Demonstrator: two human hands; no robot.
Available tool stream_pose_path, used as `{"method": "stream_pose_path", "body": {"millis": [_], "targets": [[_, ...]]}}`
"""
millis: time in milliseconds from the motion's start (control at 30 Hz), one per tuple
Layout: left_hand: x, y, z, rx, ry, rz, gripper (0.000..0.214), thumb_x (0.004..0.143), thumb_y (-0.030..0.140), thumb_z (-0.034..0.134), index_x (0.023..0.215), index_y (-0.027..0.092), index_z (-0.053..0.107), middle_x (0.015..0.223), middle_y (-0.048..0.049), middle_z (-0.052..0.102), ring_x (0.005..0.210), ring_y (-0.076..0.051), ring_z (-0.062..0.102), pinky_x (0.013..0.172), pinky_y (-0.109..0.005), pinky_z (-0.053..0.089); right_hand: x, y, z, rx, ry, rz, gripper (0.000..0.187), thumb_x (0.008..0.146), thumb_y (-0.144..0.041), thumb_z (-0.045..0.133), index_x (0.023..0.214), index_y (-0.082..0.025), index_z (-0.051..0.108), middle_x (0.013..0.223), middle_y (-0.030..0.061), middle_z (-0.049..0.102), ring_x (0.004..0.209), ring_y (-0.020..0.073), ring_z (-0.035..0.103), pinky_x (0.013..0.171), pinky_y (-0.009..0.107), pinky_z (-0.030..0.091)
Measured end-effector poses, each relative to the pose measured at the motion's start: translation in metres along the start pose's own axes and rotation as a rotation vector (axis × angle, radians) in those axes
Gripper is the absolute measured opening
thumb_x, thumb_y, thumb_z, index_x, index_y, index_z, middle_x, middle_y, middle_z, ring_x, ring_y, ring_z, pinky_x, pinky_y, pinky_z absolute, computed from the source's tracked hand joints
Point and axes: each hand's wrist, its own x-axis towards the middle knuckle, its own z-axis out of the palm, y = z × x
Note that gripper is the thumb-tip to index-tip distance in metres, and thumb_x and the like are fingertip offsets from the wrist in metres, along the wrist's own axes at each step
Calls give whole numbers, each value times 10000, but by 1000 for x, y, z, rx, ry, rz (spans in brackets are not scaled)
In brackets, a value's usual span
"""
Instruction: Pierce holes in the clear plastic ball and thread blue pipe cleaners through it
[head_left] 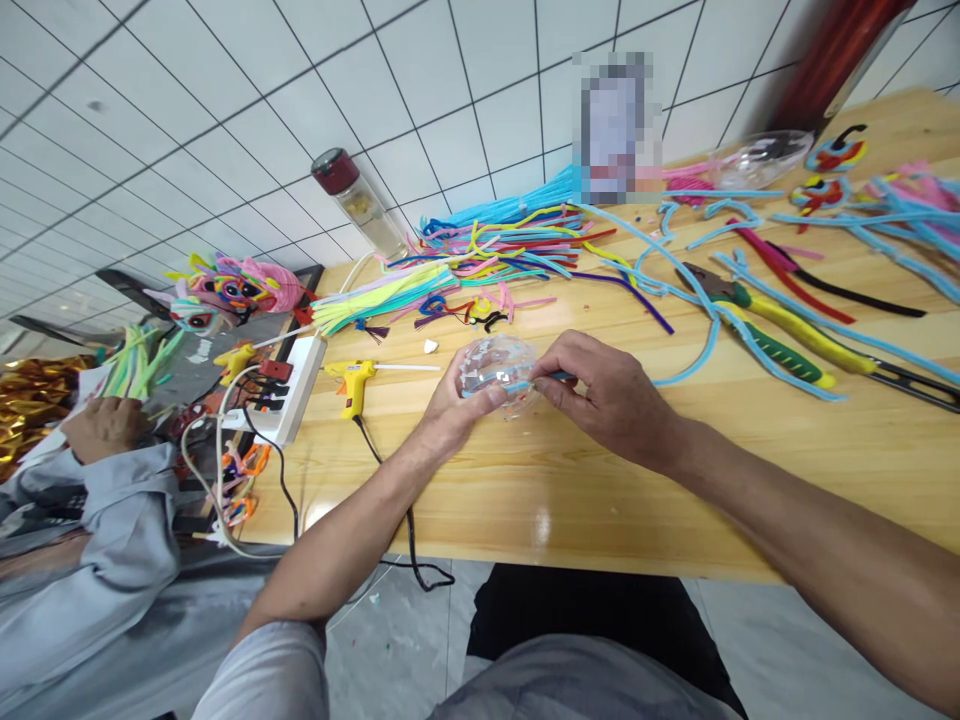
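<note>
My left hand (452,408) curls around a clear plastic half-shell (497,366) and holds it just above the wooden table (570,500). My right hand (604,395) pinches a light blue pipe cleaner (686,372) against the shell's rim. The pipe cleaner trails off to the right across the table. Both hands meet at the shell near the table's front edge.
A yellow glue gun (352,383) and a white power strip (292,390) lie left of my hands. Piles of coloured pipe cleaners (495,255), green-yellow pliers (772,335) and a bottle (356,200) sit behind. Another person's sleeve and hand (105,430) are at far left.
</note>
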Motion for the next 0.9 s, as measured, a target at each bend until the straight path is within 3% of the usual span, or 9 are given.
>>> {"method": "stream_pose_path", "body": {"millis": [600,900], "targets": [[0,-2,-2,5,-10,16,820,620,505,944,1323,253,604,1310,-84,704,1228,-308,667,1072,-443,521,0,1,0,26,8,-6,98,997,-210,595,930,-209,666,864,27,650,761,162,618,689,295,476],[0,-3,-4,-36,-41,18,761,663,434,932,1331,260,611,1288,-64,709,1169,-262,685,1005,-371,556,-1,2,1,20,22,-29,81,1000,-216,608,952,-210,673,874,30,661,774,155,620,693,286,482]]}}
